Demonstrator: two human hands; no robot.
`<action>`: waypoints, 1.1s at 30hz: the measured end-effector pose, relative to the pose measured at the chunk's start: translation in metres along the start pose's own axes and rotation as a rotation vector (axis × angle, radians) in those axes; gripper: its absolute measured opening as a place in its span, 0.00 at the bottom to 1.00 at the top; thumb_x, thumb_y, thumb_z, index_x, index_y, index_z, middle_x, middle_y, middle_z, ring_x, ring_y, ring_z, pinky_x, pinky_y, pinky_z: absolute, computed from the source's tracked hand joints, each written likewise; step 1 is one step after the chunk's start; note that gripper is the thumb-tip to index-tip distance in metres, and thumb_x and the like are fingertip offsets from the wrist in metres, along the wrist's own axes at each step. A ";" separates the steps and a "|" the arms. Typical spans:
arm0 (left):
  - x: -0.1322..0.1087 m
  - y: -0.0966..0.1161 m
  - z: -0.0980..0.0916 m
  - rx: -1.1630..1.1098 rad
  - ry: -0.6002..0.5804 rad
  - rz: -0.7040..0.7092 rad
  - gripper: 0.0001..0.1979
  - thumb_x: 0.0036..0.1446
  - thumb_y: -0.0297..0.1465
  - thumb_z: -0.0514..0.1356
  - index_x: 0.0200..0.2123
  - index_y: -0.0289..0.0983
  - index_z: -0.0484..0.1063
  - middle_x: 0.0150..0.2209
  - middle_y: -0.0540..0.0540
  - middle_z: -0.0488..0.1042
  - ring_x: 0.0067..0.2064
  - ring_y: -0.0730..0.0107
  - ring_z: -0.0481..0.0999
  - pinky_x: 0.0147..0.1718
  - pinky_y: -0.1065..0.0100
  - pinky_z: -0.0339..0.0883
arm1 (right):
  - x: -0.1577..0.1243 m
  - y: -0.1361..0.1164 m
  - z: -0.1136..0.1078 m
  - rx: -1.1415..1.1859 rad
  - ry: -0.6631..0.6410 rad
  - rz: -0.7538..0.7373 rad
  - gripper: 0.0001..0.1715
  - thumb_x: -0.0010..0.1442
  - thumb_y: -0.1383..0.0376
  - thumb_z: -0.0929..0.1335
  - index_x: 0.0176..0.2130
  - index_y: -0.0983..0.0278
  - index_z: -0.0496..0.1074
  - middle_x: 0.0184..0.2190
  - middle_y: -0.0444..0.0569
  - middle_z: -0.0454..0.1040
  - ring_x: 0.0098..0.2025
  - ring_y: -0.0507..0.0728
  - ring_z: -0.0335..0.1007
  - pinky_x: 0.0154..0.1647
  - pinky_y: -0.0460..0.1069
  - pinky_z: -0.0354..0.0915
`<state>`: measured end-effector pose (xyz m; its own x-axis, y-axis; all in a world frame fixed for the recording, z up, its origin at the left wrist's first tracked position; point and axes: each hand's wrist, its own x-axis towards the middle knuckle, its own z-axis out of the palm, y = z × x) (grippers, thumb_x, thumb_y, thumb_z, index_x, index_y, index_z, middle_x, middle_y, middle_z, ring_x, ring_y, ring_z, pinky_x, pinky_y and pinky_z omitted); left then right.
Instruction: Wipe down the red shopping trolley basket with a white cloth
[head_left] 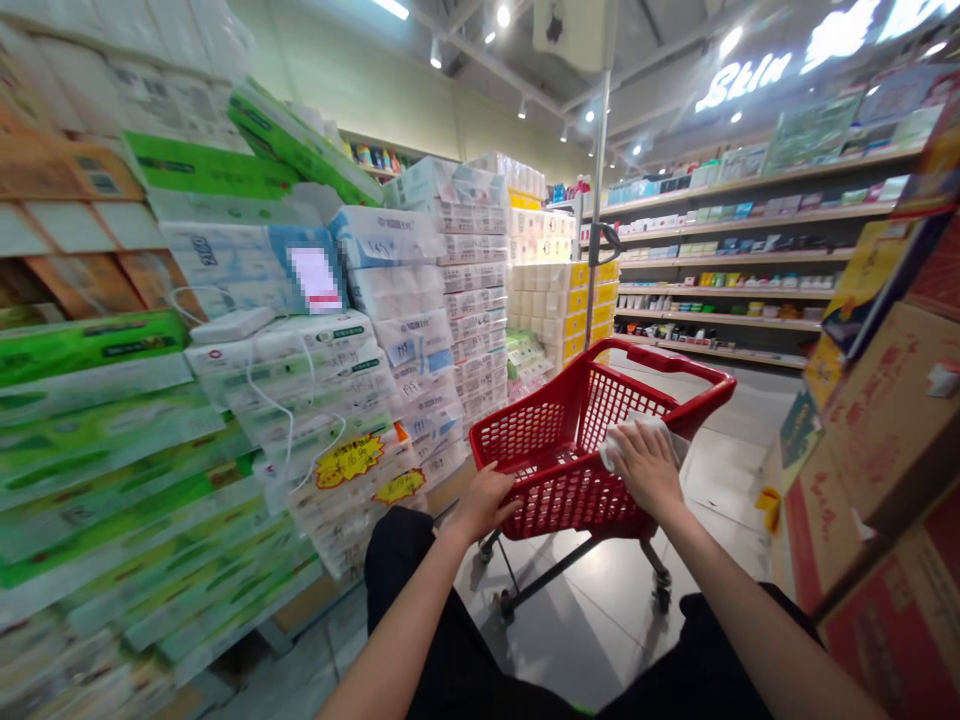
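Observation:
A red plastic shopping cart (pixel 540 440) with perforated basket walls stands before my knees, its handle at the right. My left hand (pixel 487 503) grips the near left part of the basket rim, fingers curled over the edge. On the rim closer to the handle, my right hand (pixel 646 462) presses a white cloth (pixel 613 447), perhaps a wipe or tissue. Its fingers lie over the cloth, which sticks out on both sides of the hand. The basket's visible inside shows red plastic only.
Stacked tissue packs (pixel 405 330) line the left side, with a phone-like lit screen (pixel 315 278) and white cables on them. Cardboard boxes (pixel 885 420) rise at the right. A metal pole (pixel 600 190) stands behind the cart, and stocked shelves (pixel 720 260) fill the back.

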<state>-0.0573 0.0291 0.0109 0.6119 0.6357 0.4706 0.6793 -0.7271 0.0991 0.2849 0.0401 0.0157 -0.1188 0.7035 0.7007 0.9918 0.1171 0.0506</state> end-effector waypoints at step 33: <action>0.020 0.021 0.037 0.129 0.026 -0.020 0.17 0.58 0.47 0.58 0.44 0.42 0.69 0.40 0.47 0.69 0.45 0.62 0.67 0.55 0.54 0.54 | -0.026 -0.009 -0.002 0.254 -0.136 -0.044 0.25 0.68 0.57 0.50 0.47 0.59 0.69 0.51 0.49 0.70 0.63 0.59 0.53 0.63 0.59 0.49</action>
<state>-0.0157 0.0358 -0.0098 0.5883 0.6416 0.4922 0.7386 -0.6742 -0.0038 0.2789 0.0193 -0.0019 -0.1832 0.7798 0.5986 0.9442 0.3091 -0.1136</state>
